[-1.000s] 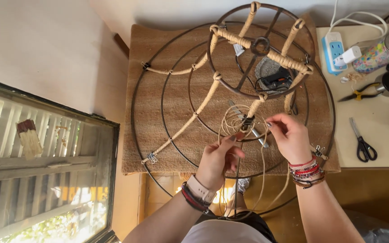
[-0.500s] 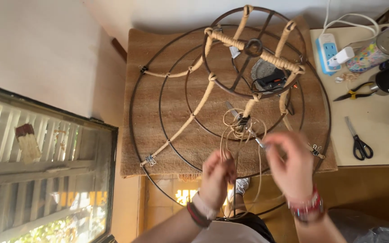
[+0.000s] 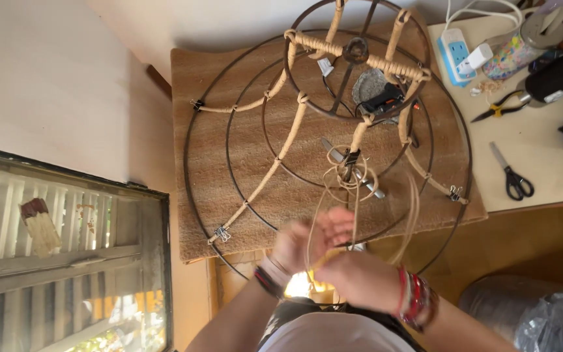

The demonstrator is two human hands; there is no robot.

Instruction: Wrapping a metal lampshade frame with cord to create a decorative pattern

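Brown mat [image 3: 255, 195] bearing a wire lampshade frame [image 3: 327, 137].
Left hand [image 3: 304, 244] and right hand [image 3: 360, 280], low centre, both pinch cane cord [image 3: 353, 195] running up to it.

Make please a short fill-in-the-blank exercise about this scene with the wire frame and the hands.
1. Both hands, left hand and right hand, hold a thin tan ____.
2. The round wire frame lies on a brown ____.
3. The black-handled scissors lie to the ____ of the frame.
4. Small metal ____ pinch the wrapping to the frame's outer ring.

Missing words: cord; mat; right; clips
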